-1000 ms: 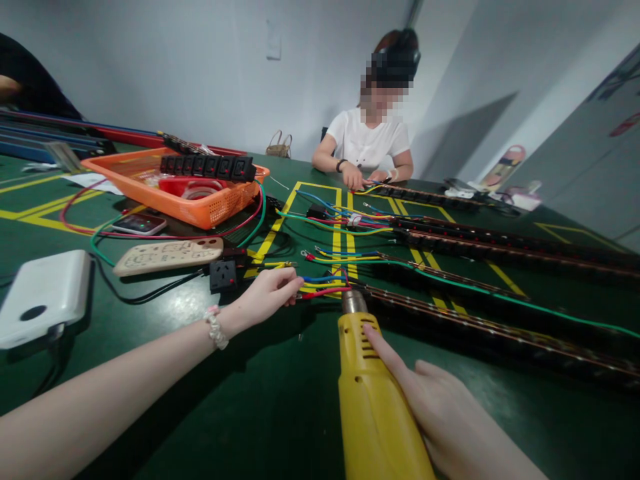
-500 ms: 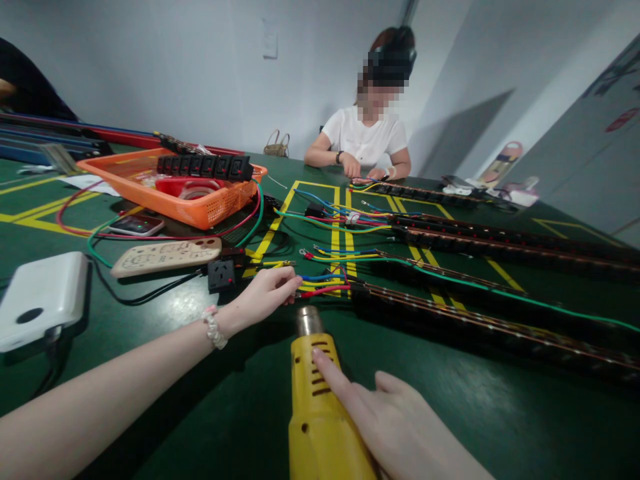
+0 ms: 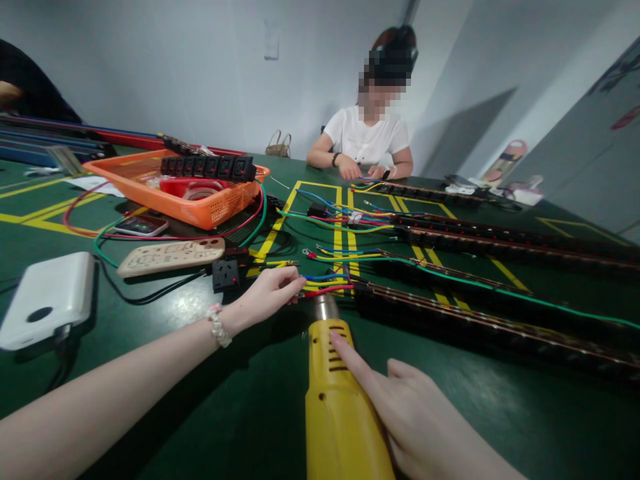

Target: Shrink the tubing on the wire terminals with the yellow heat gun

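Note:
My right hand point(image 3: 400, 413) grips a yellow heat gun point(image 3: 337, 400), index finger stretched along its top. The metal nozzle point(image 3: 325, 307) points at the red wire point(image 3: 327, 290) just in front of it. My left hand point(image 3: 270, 293) pinches the end of that red wire, fingers closed, beside blue and yellow wires. These wires run from the near long black power strip point(image 3: 475, 320) lying on the green table point(image 3: 240, 400).
An orange basket point(image 3: 210, 203) with black sockets stands back left. A white box point(image 3: 47, 297), a beige strip point(image 3: 170, 253) and a phone point(image 3: 140, 225) lie left. More long strips point(image 3: 500, 237) lie right. A person in white point(image 3: 370, 143) works at the far edge.
The heat gun pulled back to the left half a second ago, then came forward again; its nozzle is now close under the red wire. My left hand has stayed on the wire.

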Demonstrator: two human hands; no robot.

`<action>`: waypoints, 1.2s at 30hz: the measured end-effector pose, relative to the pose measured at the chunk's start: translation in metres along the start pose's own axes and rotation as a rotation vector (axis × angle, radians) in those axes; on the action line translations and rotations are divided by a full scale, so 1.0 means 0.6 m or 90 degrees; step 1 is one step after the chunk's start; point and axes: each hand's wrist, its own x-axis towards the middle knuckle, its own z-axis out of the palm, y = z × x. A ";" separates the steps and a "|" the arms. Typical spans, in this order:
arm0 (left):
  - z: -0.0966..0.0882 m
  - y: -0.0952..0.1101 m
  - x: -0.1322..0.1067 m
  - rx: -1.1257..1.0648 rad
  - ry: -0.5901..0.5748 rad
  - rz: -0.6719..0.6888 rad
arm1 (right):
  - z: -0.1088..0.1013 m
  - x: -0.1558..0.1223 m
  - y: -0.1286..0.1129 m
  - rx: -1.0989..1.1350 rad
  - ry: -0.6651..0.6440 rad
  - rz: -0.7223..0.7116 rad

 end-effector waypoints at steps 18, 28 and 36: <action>0.000 0.006 -0.002 0.067 0.011 -0.002 | 0.003 -0.031 0.049 0.018 0.049 0.183; 0.000 0.002 -0.002 0.090 0.014 0.013 | 0.009 -0.021 0.045 0.086 -0.052 0.153; 0.000 0.004 -0.001 0.096 0.017 0.014 | 0.005 -0.004 0.027 0.088 -0.122 0.123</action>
